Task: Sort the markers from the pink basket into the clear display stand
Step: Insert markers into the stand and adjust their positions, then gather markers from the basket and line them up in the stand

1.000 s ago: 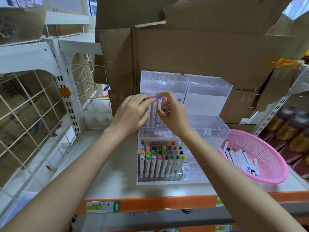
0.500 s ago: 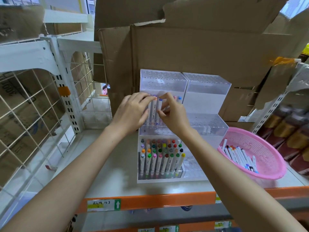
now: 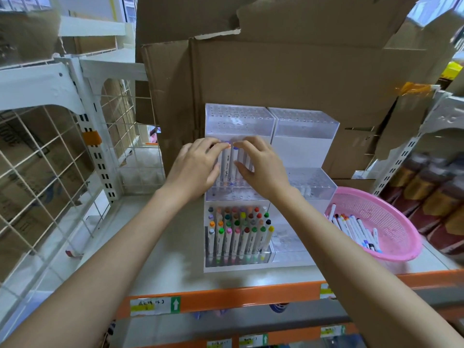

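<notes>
Head view: left hand (image 3: 193, 169) and right hand (image 3: 263, 169) fingers (image 3: 216, 147) curled around upright markers (image 3: 227, 165) standing between them in the clear display stand (image 3: 238, 116).

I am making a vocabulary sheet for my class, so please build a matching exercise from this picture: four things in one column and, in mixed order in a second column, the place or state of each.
Column A
1. pink basket
2. markers in the lowest tier
3. top tier of the clear display stand
4. left hand

Column B
a. pinches a marker in the middle tier
b. standing upright, coloured caps up
c. right of the stand, with loose markers lying in it
d. holes with no markers in them

Pairs: 1-c, 2-b, 3-d, 4-a
</notes>
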A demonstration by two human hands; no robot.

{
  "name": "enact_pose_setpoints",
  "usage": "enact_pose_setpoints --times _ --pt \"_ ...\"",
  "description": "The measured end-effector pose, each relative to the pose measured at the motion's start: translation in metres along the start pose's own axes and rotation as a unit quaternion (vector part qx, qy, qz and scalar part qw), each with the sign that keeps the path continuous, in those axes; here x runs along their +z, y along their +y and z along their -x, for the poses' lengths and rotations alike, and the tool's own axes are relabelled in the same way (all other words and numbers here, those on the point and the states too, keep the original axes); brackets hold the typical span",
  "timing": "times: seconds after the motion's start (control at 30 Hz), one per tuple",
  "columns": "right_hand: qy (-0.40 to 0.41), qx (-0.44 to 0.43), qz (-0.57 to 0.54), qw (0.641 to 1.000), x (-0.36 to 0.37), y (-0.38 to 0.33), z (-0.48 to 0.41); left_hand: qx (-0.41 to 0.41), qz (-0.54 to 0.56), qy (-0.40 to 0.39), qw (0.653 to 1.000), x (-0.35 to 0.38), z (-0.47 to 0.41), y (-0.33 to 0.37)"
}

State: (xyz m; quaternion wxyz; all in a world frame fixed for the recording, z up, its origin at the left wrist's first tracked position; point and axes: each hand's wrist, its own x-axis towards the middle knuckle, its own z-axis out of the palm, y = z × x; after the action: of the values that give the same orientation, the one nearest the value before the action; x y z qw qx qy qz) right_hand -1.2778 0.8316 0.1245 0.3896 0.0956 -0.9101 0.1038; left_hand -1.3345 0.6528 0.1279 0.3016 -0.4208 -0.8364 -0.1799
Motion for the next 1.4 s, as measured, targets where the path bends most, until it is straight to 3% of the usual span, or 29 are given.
enact_pose_setpoints --times 0.37,0.53,0.63,0.8,0.97,1.27,1.4 --pt "-0.051 0.039 0.001 0.998 -0.027 0.024 0.031 -0.078 0.013 0.008 0.997 -0.001 -0.01 0.02" --pt "-0.069 0.058 0.007 0.996 -0.043 0.044 0.051 -0.093 -0.048 0.03 0.994 0.0 -0.018 0.037" --pt "-0.091 0.061 0.012 0.994 -0.054 0.056 0.062 -0.064 -0.085 0.027 0.994 0.008 -0.019 0.065" --pt "-0.134 0.082 0.03 0.987 -0.073 0.079 0.086 -0.001 -0.068 -0.065 0.996 0.042 -0.021 0.129" --pt "-0.158 0.098 0.061 0.981 -0.104 0.112 0.115 0.009 -0.046 -0.114 0.992 0.079 -0.028 0.181" --pt "-0.178 0.178 0.069 0.965 -0.148 0.182 0.18 0.057 0.021 -0.123 0.991 0.129 -0.056 0.269" --pt "-0.218 0.204 0.08 0.951 -0.149 0.209 0.206 0.117 -0.023 -0.154 0.981 0.159 -0.065 0.297"
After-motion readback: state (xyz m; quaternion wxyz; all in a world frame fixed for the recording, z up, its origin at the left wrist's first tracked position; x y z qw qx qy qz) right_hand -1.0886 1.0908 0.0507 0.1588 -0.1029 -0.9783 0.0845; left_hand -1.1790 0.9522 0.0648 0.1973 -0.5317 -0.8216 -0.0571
